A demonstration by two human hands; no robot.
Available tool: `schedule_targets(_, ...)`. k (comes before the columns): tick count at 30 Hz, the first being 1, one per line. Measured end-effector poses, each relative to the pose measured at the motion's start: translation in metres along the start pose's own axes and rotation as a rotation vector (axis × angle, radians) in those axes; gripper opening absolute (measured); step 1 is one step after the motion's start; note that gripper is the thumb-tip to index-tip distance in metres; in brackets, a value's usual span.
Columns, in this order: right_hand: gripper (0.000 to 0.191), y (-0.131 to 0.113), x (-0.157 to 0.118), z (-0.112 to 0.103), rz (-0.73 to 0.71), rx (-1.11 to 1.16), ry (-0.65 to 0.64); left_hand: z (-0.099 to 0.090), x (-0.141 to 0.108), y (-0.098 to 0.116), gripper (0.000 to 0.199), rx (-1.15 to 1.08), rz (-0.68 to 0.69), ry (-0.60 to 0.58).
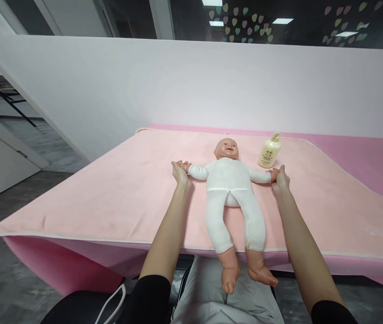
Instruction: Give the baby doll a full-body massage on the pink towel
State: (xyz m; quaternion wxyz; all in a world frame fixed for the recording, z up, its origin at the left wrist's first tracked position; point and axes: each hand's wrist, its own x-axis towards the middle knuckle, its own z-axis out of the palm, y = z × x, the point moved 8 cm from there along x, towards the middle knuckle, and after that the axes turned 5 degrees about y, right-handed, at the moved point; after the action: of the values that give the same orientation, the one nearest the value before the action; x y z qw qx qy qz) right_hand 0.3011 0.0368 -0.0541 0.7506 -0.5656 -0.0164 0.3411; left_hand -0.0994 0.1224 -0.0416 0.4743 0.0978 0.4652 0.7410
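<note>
A baby doll [229, 177] with a white cloth body lies on its back on a pink blanket [110, 193], its head toward the wall. Its arms are stretched out to both sides, and its feet hang over the table's front edge. My left hand [180, 173] is closed around the doll's hand on the left. On the other side, my right hand [281, 178] grips the doll's other hand, fingers partly hidden. Just beyond my right hand stands a pale yellow pump bottle [269, 152].
A white wall [191, 85] rises behind the table, with dark glass above it. Darker pink cloth [374, 166] shows under the blanket and hangs down in front. A white cord [112, 303] runs at the lower left, beside a black seat [76, 308].
</note>
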Motion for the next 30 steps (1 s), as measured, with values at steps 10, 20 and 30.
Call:
schedule_targets(10,0.018,0.003,0.0,0.003,0.054,-0.005,-0.031,0.002,0.009,-0.008,0.011,-0.052,-0.001,-0.048)
schedule_targets(20,0.017,0.001,-0.001,0.009,0.0,-0.04,-0.131,0.003,0.007,-0.001,0.021,-0.032,0.085,-0.065)
schedule_targets(30,0.024,0.002,-0.001,0.006,-0.01,-0.068,-0.08,0.003,0.01,-0.008,0.029,-0.095,-0.005,-0.045)
